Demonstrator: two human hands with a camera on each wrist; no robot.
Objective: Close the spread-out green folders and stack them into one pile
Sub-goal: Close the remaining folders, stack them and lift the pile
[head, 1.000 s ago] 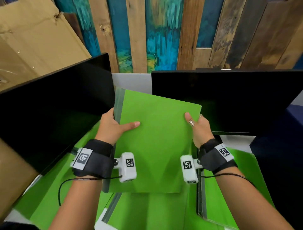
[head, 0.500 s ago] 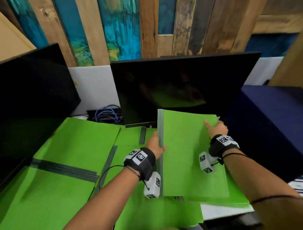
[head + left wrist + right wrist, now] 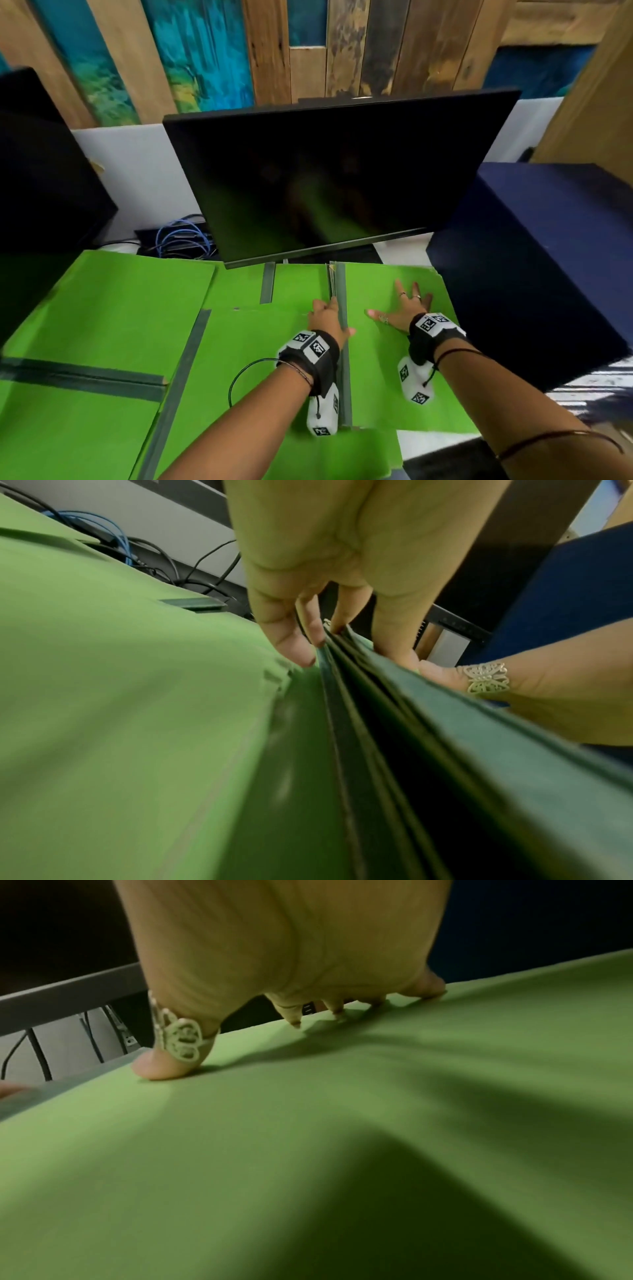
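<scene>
A closed green folder (image 3: pixel 383 370) lies flat on the right, on top of other green folders; the left wrist view shows several grey spine edges (image 3: pixel 346 696) stacked together. My left hand (image 3: pixel 329 317) lies along the folder's grey spine (image 3: pixel 344 377), fingers fairly straight against the edges and thumb on the cover. My right hand (image 3: pixel 406 306) rests flat on the cover with fingers spread and fingertips (image 3: pixel 294 1020) touching it. Open green folders (image 3: pixel 113 308) with grey spines lie spread over the left and middle of the desk.
A black monitor (image 3: pixel 325 178) stands just behind the folders, with a second dark screen (image 3: pixel 41 192) at the far left. A dark blue box (image 3: pixel 534 260) borders the pile on the right. Blue cables (image 3: pixel 181 236) lie behind the left folders. A strip of white desk (image 3: pixel 435 442) shows at the front.
The closed folder, held up in both hands, has moved right and come down flat onto the pile. My right hand has let go of its edge and now lies flat on the cover.
</scene>
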